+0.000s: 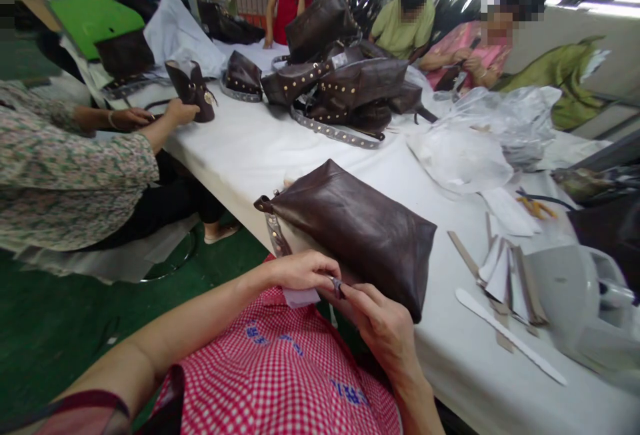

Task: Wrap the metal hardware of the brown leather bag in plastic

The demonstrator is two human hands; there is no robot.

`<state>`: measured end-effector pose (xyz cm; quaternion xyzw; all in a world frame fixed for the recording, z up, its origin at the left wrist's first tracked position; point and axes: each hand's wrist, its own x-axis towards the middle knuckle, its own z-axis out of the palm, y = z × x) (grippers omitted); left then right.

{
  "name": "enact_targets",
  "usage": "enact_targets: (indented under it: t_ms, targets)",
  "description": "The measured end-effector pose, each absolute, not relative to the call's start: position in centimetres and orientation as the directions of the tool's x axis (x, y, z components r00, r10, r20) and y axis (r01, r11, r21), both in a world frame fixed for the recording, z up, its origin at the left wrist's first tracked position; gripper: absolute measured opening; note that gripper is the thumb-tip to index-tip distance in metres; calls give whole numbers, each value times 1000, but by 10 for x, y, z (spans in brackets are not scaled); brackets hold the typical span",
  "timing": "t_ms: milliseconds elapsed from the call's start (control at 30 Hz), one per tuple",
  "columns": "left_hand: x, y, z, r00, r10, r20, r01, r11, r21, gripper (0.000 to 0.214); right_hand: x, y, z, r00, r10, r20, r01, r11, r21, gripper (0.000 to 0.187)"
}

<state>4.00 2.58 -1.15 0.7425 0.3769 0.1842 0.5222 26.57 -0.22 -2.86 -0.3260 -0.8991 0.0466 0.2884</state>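
a strip (338,287) is pinched in the curled, nearly closed left hand (307,271) and right hand (386,321), probably so that it is steadied; just beyond them, the bag (355,231) is rested on the table (255,155), seemingly for easy reach.

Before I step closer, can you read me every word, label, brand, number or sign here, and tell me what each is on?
No text can be read for certain.
Blue characters on the red-and-white checked apron: too blurred and creased to read.
Pale patch on the heap of dark bags: too small to tell whether it bears text.
Nearest dark brown leather bag: no lettering shows.
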Motion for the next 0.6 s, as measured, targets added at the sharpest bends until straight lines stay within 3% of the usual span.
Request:
enact_targets:
  t_ms: [133, 267, 367, 433, 600]
  targets:
    - [46, 17, -9, 625, 779, -49, 475, -330, 816, 21, 266, -1, -37, -608, 640, 470, 589, 760, -274, 29]
    - [55, -1, 1, 496, 859, 125, 680, -474, 559, 16, 267, 4, -39, -580, 671, 462, 599, 736, -316, 27]
    - [61, -17, 3, 401, 885, 238, 783, -466, 413, 15, 266, 5, -40, -570, 677, 466, 593, 731, -338, 26]
    - [63, -25, -1, 335, 902, 272, 798, -425, 427, 17, 265, 4, -42, -559, 674, 483, 593, 732, -336, 26]
    - [68, -31, -18, 263, 945, 196, 641, -323, 696, 11, 262, 2, -44, -535, 667, 518, 587, 735, -340, 27]
